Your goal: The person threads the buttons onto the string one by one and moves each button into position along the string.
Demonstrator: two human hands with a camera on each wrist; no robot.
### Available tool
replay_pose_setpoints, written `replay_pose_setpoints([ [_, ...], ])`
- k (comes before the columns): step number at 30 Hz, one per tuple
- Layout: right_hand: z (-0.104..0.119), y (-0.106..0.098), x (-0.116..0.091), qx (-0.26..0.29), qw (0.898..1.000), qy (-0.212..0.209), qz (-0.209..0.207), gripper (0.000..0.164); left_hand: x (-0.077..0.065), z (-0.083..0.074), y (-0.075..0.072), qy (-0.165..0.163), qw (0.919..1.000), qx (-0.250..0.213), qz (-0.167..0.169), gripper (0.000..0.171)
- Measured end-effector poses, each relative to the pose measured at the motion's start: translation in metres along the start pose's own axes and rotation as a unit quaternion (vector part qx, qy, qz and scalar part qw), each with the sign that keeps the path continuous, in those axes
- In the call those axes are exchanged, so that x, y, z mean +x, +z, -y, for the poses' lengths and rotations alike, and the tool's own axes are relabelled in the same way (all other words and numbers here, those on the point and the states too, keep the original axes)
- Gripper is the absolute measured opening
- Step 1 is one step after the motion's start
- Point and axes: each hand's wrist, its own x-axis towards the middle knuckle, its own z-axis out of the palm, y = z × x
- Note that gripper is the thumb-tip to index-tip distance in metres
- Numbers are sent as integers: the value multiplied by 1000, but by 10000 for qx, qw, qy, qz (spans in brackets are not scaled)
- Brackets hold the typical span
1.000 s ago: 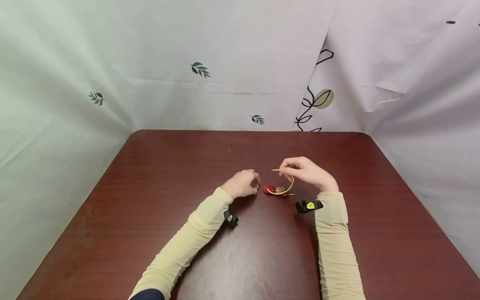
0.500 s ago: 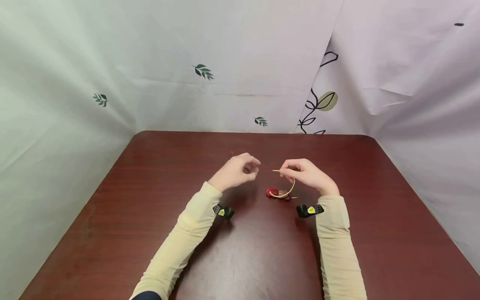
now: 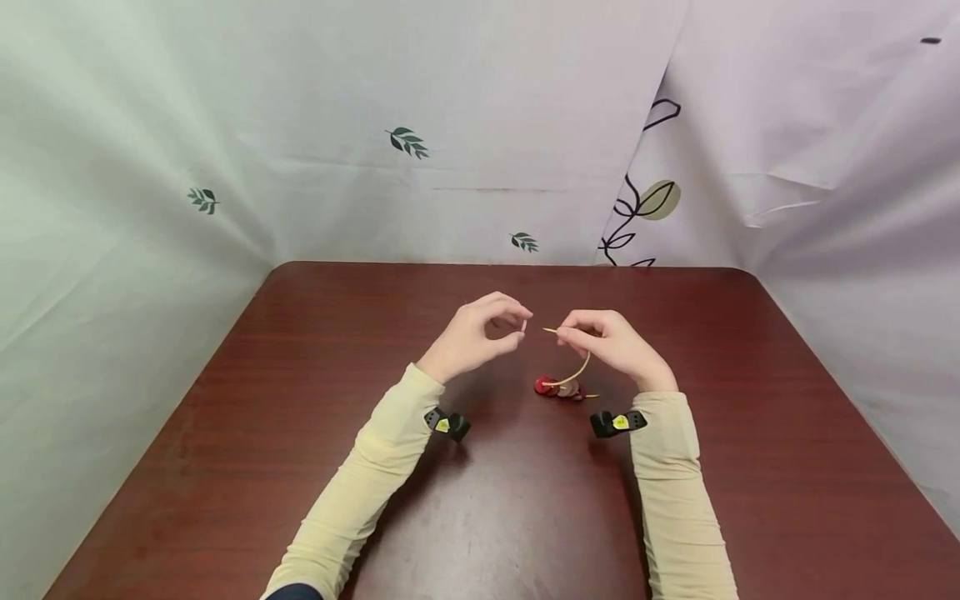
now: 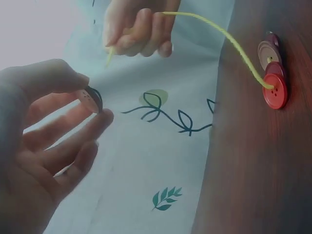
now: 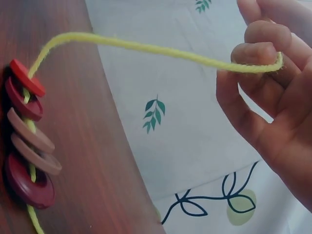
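In the head view my left hand (image 3: 474,335) is raised above the table, a small button (image 4: 88,101) pinched between thumb and finger. The left wrist view shows this button's pale, holed face and a dark rim. Across a narrow gap, my right hand (image 3: 617,343) pinches a yellow cord (image 5: 161,52) near its end, and the short tip (image 4: 109,57) points toward the left hand. From there the cord droops to several threaded buttons on the table: a red button (image 4: 276,91), then dark red and pinkish-brown ones, with a maroon button (image 5: 30,181) at the far end.
The dark reddish-brown table (image 3: 360,350) has rounded back corners. Pale cloth (image 3: 480,100) with leaf prints hangs behind it and along both sides. A small black camera is strapped to each wrist. The cord's other end (image 3: 592,396) lies on the table beyond the strung buttons.
My left hand has lifted from the tabletop beside the strung buttons and come up level with the cord's tip, a button now showing in its fingers. The right hand has barely shifted.
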Motion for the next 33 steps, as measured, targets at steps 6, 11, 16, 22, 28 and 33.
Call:
replay_pose_setpoints([
  [6, 8, 2, 2, 137, 9997, -173, 127, 7, 0, 2, 0, 10, 9990, -435, -129, 24],
  [11, 12, 5, 5, 154, 9994, -237, 182, 8, 1, 3, 1, 107, 9968, -783, -131, 26],
  [16, 13, 9, 6, 166, 9995, -201, 162, 11, 1, 2, 1, 161, 9952, -956, -107, 27],
  [22, 13, 14, 9, 132, 9994, -293, 149, 11, 1, 1, 2, 256, 9947, -987, -143, 26],
  [28, 13, 17, 9, 39, 9997, -216, -46, 12, 2, 1, 2, 307, 9946, -974, -161, 25],
  [33, 13, 18, 9, 77, 9998, -72, -192, 15, 2, 2, 3, 356, 9956, -845, -208, 26],
])
